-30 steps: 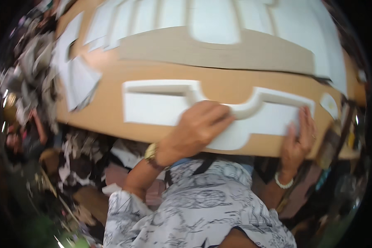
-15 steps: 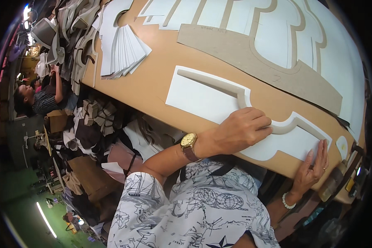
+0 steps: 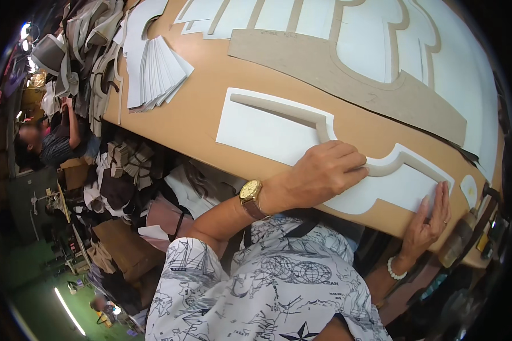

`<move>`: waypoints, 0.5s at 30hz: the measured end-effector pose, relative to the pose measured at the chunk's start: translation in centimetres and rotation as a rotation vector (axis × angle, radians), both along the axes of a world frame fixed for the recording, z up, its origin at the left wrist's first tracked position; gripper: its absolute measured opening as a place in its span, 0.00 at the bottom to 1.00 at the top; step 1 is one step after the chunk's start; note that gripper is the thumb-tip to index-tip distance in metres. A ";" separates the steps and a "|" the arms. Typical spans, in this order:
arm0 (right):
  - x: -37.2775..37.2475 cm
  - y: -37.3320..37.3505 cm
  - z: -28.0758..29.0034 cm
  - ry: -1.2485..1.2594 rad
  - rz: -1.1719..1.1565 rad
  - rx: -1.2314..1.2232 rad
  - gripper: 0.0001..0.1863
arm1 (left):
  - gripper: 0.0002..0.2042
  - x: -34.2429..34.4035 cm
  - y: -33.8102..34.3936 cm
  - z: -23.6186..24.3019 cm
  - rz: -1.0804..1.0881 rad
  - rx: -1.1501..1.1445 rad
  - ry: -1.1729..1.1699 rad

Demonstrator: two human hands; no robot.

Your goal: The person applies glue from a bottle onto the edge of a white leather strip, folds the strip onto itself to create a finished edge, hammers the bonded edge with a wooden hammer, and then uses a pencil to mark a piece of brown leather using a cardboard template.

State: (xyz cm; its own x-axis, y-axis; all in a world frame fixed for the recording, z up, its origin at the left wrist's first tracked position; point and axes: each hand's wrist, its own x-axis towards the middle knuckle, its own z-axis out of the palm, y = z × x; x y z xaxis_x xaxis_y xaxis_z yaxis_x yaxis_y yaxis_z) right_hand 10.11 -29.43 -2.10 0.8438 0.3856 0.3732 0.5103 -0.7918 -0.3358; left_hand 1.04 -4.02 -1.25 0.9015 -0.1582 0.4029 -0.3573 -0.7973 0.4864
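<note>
**Left hand at the notch, right hand on the end of one white panel**

The panel lies along the near edge of a tan table, a beige strip following its notched far side. The left hand's fingers are curled and bunched over the notch, touching the strip; they cover their own tips, so I cannot tell whether they pinch it or only press. The right hand is open, its fingers straight and close together, fingertips resting on the panel's right end, thumb slightly apart.

Around the hands there are one gold-cased watch on the left wrist, and one white bead bracelet and one ring on the right side.

Beyond the panel, well apart from it, lies one large grey-brown cardboard template, with faint handwriting near its upper left edge. White sheets with beige bands lie past it, overlapping too much to count. One fanned stack of white pieces is at the left, one small white piece just beside the panel's right end.

The map-patterned shirt carries small dark lettering. A co-worker is in the background at left.
</note>
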 end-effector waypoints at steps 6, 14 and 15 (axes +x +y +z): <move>0.5 -1.5 -0.5 0.002 -0.019 -0.001 0.21 | 0.12 1.3 -0.3 0.0 -0.050 -0.017 0.052; 0.6 -1.0 0.3 0.010 -0.095 0.008 0.21 | 0.16 1.7 -1.4 0.4 -0.014 0.009 0.043; 0.5 -1.1 0.3 -0.002 -0.121 -0.001 0.21 | 0.16 1.7 -1.5 0.4 -0.040 0.001 0.031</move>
